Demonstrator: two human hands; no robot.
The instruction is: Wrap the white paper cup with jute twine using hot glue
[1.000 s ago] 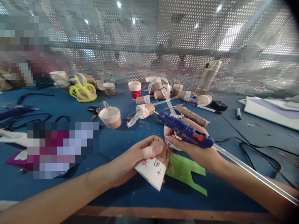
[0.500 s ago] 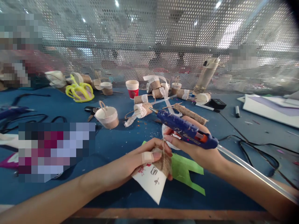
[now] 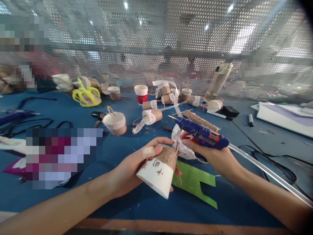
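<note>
"So, where is the white paper cup with dark lettering (image 3: 154, 178), and how is it held?"

"It is gripped in the left hand (image 3: 139, 158), with the thumb pressed by the band of brown twine (image 3: 168, 155) wound around its narrower part. It is tilted, wide end toward the near edge of the blue tabletop (image 3: 117, 209)."

"And the right hand (image 3: 209, 156)?"

"A dark-blue glue gun with an orange part (image 3: 195, 130) is clasped in it, while its fingertips are brought together beside the cup, at the crumpled white lace (image 3: 182, 150). Whether the lace itself is pinched cannot be told."

"What could be spoiled?"

"Fingers could be burned if the thin nozzle (image 3: 171, 117) were swung toward the left hand; whether it is hot cannot be seen. The twine could be loosened by a slackened hold, and the cup dented by too firm a squeeze."

"And the flat green piece (image 3: 193, 179)?"

"It could be marked by dripped glue, being just beside the cup."
</note>
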